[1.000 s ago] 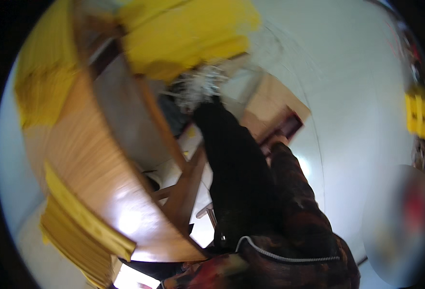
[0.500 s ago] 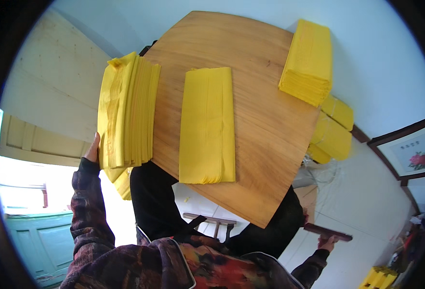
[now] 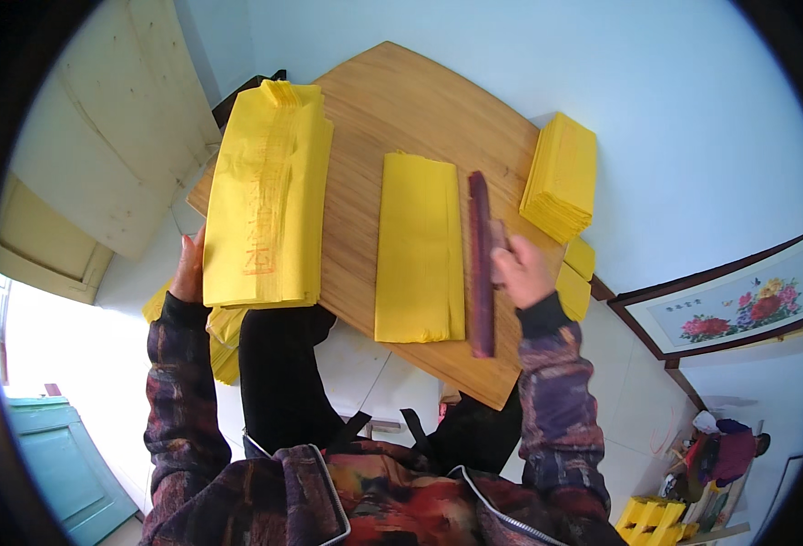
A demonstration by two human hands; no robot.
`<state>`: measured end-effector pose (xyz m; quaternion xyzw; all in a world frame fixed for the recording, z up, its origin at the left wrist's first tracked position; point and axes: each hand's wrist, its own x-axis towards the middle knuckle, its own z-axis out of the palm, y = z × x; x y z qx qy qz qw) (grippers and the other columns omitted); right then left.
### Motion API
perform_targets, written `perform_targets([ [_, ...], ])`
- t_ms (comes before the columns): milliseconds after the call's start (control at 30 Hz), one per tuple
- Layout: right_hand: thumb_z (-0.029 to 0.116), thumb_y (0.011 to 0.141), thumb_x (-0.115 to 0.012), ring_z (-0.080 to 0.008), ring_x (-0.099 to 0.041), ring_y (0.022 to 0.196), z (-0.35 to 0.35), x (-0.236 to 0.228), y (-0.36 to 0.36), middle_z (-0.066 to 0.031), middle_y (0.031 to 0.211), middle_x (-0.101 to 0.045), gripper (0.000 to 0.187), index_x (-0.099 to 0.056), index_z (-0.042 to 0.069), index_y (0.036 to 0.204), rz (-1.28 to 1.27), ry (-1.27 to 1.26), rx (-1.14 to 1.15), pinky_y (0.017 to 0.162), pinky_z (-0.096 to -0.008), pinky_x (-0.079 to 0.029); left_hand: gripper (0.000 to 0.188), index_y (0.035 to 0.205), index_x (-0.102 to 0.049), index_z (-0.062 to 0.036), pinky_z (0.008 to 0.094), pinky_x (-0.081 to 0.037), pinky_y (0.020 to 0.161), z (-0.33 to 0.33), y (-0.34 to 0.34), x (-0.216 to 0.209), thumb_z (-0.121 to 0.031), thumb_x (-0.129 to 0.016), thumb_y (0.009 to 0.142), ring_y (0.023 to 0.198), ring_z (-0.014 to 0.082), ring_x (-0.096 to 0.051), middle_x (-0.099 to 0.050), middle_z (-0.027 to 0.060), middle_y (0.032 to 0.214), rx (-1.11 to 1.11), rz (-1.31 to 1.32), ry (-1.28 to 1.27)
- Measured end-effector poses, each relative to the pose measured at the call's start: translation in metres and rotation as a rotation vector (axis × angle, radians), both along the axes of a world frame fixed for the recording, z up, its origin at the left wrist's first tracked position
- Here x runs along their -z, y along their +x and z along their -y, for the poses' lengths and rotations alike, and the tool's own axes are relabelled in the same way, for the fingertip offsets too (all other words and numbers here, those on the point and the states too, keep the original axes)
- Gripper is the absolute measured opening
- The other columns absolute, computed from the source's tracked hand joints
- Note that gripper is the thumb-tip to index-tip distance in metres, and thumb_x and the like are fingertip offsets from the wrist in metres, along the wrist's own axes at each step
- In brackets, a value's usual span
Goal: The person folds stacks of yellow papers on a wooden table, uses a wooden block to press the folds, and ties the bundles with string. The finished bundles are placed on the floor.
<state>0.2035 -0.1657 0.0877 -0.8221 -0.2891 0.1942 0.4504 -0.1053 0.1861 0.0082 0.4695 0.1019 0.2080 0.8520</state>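
Note:
A thick stack of folded yellow paper (image 3: pixel 269 182), with faint red marks down its face, stands tilted at the table's left side. My left hand (image 3: pixel 188 270) grips its lower left edge; the fingers behind the stack are hidden. To the right of it, a flatter yellow paper stack (image 3: pixel 420 246) lies on the wooden table. My right hand (image 3: pixel 522 271) is closed around the short handle of a long dark-red bar (image 3: pixel 482 273). Held lengthwise, the bar is just right of the flat stack, apart from it.
On the wooden table's (image 3: pixel 401 91) far right edge sits another yellow stack (image 3: pixel 561 173), with more yellow bundles below it. A framed flower picture (image 3: pixel 729 300) leans by the right wall. Lower right, yellow pieces (image 3: pixel 652 520) lie among clutter. A turquoise panel (image 3: pixel 65 464) is at lower left.
My right hand has brought the bar up from low on the right to over the table, beside the flat stack. The left stack has turned, showing more of its marked face.

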Motion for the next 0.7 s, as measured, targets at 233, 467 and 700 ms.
perform_targets([
  [233,0.028,0.077,-0.053,-0.0403,-0.058,0.074,-0.070,0.013,-0.015,-0.0236,0.077,-0.059,0.031,-0.051,-0.002,0.084,0.507,-0.492,0.029,0.065,-0.0478,-0.045,0.076,0.139,-0.013,-0.0017,0.0358,-0.026,0.105,-0.003,-0.002,0.018,-0.056,-0.031,0.089,0.130,0.0240,-0.027,-0.022,0.0124,0.143,0.039,0.099,0.021],
  [467,0.028,0.075,-0.054,-0.0407,-0.058,0.075,-0.083,0.020,-0.014,-0.0244,0.080,-0.060,0.032,-0.052,-0.002,0.086,0.551,-0.583,0.034,0.066,-0.0492,-0.046,0.078,0.139,-0.012,-0.0012,0.0360,-0.025,0.105,0.002,-0.002,0.015,-0.054,-0.037,0.088,0.131,0.0238,-0.025,-0.020,0.0123,0.144,0.025,0.120,0.033],
  [700,0.029,0.076,-0.053,-0.0421,-0.057,0.076,-0.090,0.027,-0.014,-0.0261,0.080,-0.059,0.032,-0.051,-0.001,0.088,0.539,-0.683,0.036,0.068,-0.0490,-0.045,0.082,0.139,-0.012,-0.0009,0.0353,-0.025,0.105,0.007,-0.004,0.013,-0.056,-0.041,0.086,0.131,0.0235,-0.026,-0.021,0.0127,0.143,-0.003,0.084,0.047],
])
